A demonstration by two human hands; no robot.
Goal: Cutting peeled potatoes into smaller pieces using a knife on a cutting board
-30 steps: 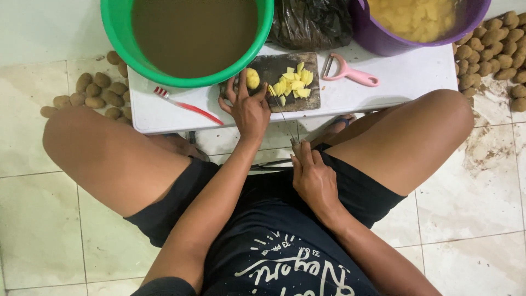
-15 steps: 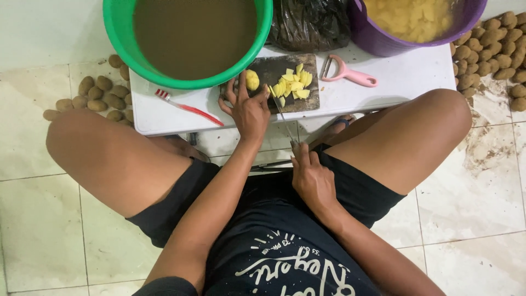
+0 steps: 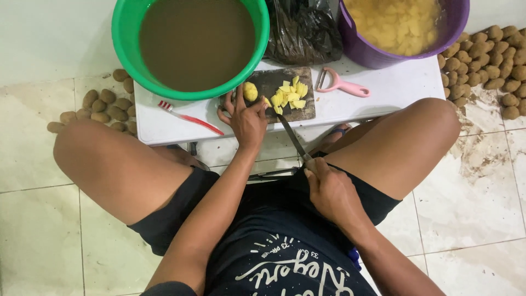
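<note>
Steady work here asks that the left hand (image 3: 247,119) keep its fingertips curled back from the peeled potato (image 3: 250,91) it rests beside at the near-left corner of the dark cutting board (image 3: 271,82) on the white table (image 3: 159,123) — its grip is loose, fingers spread, closed on nothing. The potato is pale yellow, smooth and roundish, with cut yellow pieces (image 3: 290,97) just to its right. The right hand (image 3: 329,189), low by the lap, is closed firmly round the knife (image 3: 292,136) handle — blade angled up toward the board.
</note>
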